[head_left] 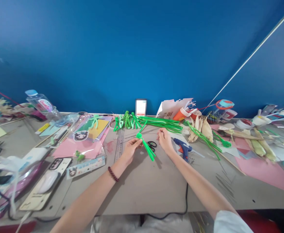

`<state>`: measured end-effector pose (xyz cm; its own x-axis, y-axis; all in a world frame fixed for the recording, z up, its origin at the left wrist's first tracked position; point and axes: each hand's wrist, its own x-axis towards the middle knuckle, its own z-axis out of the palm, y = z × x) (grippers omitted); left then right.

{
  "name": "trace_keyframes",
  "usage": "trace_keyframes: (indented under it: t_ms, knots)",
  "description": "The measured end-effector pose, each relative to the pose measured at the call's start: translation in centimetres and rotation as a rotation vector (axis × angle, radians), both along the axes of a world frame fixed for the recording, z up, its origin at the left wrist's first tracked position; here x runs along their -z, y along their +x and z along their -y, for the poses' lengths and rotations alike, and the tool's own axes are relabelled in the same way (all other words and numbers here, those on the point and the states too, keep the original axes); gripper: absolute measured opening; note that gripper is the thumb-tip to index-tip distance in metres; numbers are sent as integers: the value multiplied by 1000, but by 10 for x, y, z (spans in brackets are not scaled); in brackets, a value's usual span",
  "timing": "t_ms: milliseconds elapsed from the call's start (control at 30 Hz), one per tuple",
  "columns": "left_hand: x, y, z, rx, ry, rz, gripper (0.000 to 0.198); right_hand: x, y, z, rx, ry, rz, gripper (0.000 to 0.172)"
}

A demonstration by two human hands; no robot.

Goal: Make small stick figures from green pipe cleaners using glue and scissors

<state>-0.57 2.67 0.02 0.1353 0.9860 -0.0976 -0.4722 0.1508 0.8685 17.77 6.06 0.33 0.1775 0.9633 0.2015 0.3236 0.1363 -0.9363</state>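
Note:
Over the middle of the table, my left hand [134,144] pinches a green pipe-cleaner figure [147,149] with a knotted top and several long strands trailing down to the right. One strand sticks up past my fingers. To the right, apart from the figure, is my right hand [164,139], its fingers bent and closed together. Whether anything thin sits between those fingertips I cannot make out. Black-handled scissors [152,145] lie on the table between my hands. Just right of my right hand rests a blue hot glue gun [183,149].
Behind my hands lie finished-looking green pipe-cleaner figures [127,120] and a bundle of green pipe cleaners [161,123]. A ruler [119,145] is left of my left hand. Farther left are a phone [46,184] and a bottle [42,103]; dried husks [206,129] stand right. A blue wall [142,58] closes the back.

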Motion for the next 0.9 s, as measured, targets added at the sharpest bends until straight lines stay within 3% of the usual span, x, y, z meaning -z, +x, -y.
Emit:
trace_keyframes:
  t_ms: [200, 367, 900]
  knots:
    - [6, -2, -2, 45, 27, 20, 21, 10, -7, 0, -121, -59, -65, 23]
    - [4, -2, -2, 29, 4, 23, 21, 9, -6, -1, -109, -65, -84, 30]
    - [-1, -2, 0, -17, -42, 16, 22, 12, 2, -11, -80, -68, 5, 18]
